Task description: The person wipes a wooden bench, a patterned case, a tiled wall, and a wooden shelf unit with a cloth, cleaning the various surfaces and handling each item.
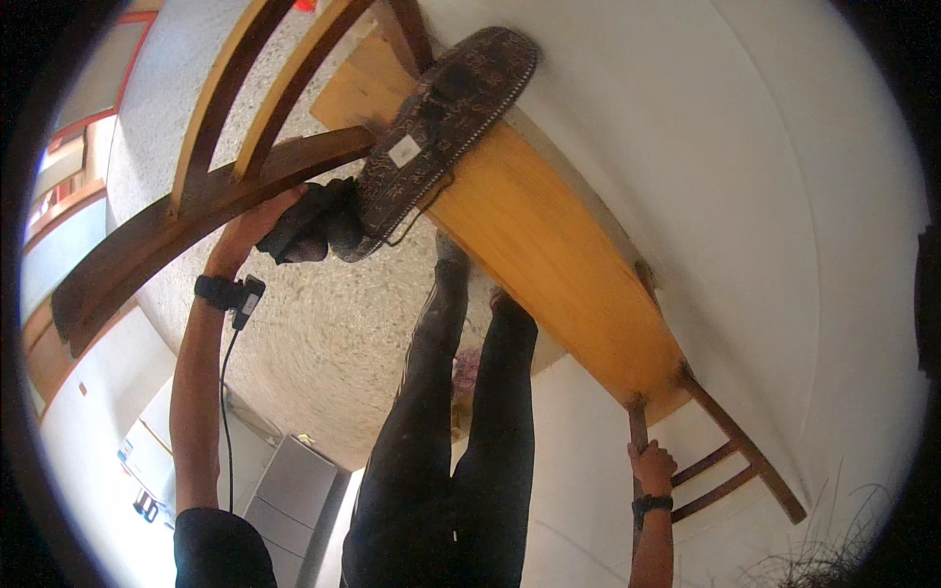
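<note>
A yellow-brown wooden bench (559,242) is tilted in front of me, with leg frames at both ends. My left hand (261,220) wraps around the dark wooden leg (198,198) at the upper left, its fingers mostly hidden behind it. Against this hand is a bunched black cloth (316,224); whether the hand also grips it is unclear. Beside the cloth, a dark patterned cushion (448,125) with light edging, a tie cord and a white tag overlaps the bench. My right hand (653,467) is closed around a leg (637,426) at the lower right, beside two rungs.
A pale wall (698,162) runs close along the bench's right side. My legs (434,411) stand on a speckled floor (316,331) below the bench. A grey cabinet (290,492) is at the lower left. A cable (226,411) runs along my left forearm from a wrist-worn device.
</note>
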A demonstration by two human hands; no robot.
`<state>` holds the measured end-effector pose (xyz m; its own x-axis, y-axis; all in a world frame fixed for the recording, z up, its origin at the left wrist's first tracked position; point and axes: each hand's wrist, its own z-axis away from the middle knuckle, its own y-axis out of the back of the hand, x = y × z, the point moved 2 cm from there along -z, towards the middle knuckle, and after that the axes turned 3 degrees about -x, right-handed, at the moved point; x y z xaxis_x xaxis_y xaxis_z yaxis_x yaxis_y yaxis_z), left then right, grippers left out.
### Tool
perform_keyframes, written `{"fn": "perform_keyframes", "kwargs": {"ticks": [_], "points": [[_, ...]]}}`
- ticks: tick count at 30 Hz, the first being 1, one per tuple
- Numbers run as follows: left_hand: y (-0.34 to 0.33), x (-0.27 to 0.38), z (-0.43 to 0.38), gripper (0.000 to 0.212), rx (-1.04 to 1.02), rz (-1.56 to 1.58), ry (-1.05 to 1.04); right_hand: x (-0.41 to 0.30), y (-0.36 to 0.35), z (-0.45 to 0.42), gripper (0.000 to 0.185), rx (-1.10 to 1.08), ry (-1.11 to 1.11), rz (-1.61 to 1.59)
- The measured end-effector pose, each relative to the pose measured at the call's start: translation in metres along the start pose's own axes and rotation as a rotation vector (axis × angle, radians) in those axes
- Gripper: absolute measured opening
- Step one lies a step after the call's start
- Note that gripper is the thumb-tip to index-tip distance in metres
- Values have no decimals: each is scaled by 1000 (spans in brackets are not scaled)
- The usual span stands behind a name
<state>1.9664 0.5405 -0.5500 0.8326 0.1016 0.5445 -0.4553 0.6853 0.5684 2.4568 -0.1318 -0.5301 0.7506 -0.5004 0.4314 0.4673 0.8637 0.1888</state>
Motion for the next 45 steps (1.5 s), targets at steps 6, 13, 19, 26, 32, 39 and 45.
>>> {"fn": "perform_keyframes", "kwargs": {"ticks": [6, 13, 19, 26, 32, 39, 45], "points": [[-33, 30, -20, 63, 135, 34, -277, -1, -15, -8, 71, -47, -99, -169], [-27, 22, -31, 53, 119, 39, -265, 0, -13, 2, 73, -68, -182, -473], [-28, 29, -27, 41, 168, 11, -392, 12, -41, 1, 63, 63, -153, -428], [-19, 9, -32, 50, 170, -39, -352, -6, -56, 10, 59, 53, -150, -459], [-22, 15, -25, 54, 163, 8, -317, -6, -57, 15, 61, 7, -162, -504], [-21, 18, -25, 53, 171, -59, -246, -11, -36, 21, 60, -35, -221, -518], [-20, 23, -27, 45, 141, -34, -311, -12, -32, 23, 63, -72, -225, -531]]}}
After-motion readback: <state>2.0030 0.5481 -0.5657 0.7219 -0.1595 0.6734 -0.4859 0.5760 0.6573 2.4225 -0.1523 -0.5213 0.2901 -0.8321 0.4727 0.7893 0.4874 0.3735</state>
